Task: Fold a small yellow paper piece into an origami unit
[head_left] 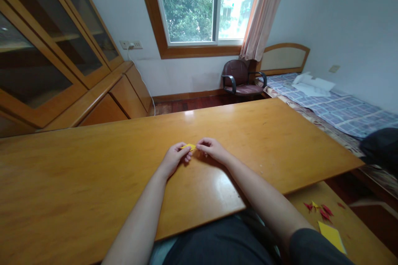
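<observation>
A small yellow folded paper piece (pixel 189 147) sits between my two hands over the middle of the wooden table (pixel 93 174). My left hand (pixel 174 159) pinches its left end with curled fingers. My right hand (pixel 211 150) pinches its right end, fingers pressed together. Most of the paper is hidden by my fingertips. Both forearms reach in from the bottom edge.
On a lower wooden surface at the right lie several small red and yellow folded pieces (pixel 320 210) and a yellow paper sheet (pixel 332 236). A glass-door cabinet (pixel 46 58) stands at the left. A dark chair (pixel 241 76) and a bed (pixel 336 107) are beyond the table.
</observation>
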Motion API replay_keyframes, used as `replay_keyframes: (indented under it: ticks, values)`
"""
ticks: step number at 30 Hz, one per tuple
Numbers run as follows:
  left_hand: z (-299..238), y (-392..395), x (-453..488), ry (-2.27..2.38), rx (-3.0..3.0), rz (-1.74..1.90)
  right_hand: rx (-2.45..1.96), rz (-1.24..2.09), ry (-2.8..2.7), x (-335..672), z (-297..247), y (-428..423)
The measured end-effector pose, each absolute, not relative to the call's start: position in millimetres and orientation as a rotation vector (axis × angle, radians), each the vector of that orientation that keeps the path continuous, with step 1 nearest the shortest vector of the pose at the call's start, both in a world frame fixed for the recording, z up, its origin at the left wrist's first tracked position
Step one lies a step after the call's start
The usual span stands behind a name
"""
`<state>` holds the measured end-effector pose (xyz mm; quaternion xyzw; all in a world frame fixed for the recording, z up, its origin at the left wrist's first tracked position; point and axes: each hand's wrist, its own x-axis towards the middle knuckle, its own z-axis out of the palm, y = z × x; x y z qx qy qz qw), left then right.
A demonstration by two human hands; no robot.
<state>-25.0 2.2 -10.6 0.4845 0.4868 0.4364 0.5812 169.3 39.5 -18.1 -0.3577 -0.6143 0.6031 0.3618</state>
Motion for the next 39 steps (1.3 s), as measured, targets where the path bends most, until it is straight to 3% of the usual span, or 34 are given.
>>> replay_keyframes:
  ticks: [17, 29, 39]
  values:
    - [-14.2, 4.9, -25.5, 1.152, 1.122, 1.039, -0.938, 1.527, -1.589, 170.5, -15.4, 38.0]
    - [-14.9, 10.3, -27.3, 1.137, 0.984, 1.361, -0.935, 1.567, -1.401, 170.1, -18.6, 41.3]
    - [-18.0, 7.4, -27.9, 1.139, 1.123, 1.28, -0.944, 1.571, -1.399, 170.1, -15.3, 40.0]
